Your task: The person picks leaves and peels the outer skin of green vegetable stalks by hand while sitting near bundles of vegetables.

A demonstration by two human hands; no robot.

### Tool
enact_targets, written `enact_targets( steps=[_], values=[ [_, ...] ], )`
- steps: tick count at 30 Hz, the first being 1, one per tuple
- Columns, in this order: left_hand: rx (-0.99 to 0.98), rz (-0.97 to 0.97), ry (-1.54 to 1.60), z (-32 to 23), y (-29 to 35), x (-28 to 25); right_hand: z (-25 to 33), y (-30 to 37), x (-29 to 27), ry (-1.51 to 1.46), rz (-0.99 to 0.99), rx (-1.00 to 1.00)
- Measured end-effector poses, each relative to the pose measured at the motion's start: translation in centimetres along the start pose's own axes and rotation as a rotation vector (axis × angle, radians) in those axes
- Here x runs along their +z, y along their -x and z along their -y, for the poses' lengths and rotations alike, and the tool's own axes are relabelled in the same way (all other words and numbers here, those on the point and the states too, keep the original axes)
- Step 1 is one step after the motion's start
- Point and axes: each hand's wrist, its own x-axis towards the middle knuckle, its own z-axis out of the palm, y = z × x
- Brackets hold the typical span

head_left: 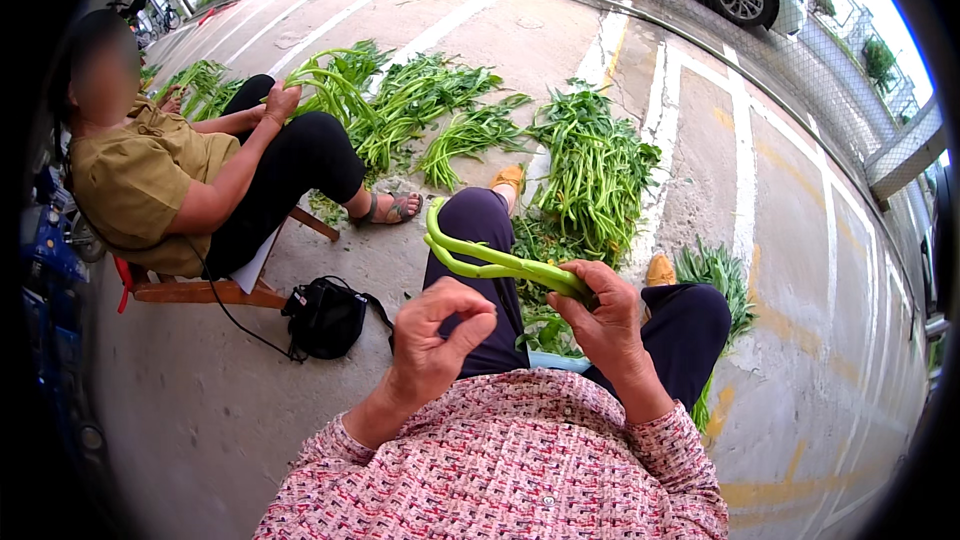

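Observation:
My right hand (607, 318) is closed round a small bunch of long green leafy-vegetable stems (500, 260). The stems reach out to the left above my lap and bend back in a hook at the far end. Just left of and below them, my left hand (440, 335) is curled, with thumb and forefinger drawn together. Whether a small piece sits in that pinch is hidden. Between my knees, loose green leaves (550, 335) lie by the edge of something light blue (558, 362).
A large heap of leafy stems (600, 165) lies on the concrete beyond my knees, with more piles (415, 105) to its left. At left a seated person (160, 175) holds stems too. A black bag (325, 318) rests on the ground. More greens (715, 285) lie past my right knee.

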Motion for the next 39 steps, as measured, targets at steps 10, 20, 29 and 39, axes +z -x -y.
enact_targets(
  steps=[10, 20, 29, 39],
  values=[
    [-0.595, -0.002, 0.671, 2.7, 0.3, 2.8, -0.1, 0.4, -0.4, -0.011, -0.013, 0.052],
    [0.138, -0.36, -0.254, 0.3, -1.3, 0.9, -0.2, 0.5, -0.5, -0.019, -0.001, 0.056],
    [0.461, -0.251, -0.555, -0.2, -2.7, 1.4, -0.1, 0.9, -0.6, 0.076, 0.022, -0.005],
    [0.631, -0.074, -0.697, -0.1, -4.3, 2.4, 0.3, 0.9, -0.8, 0.177, 0.013, -0.076]
  ],
)
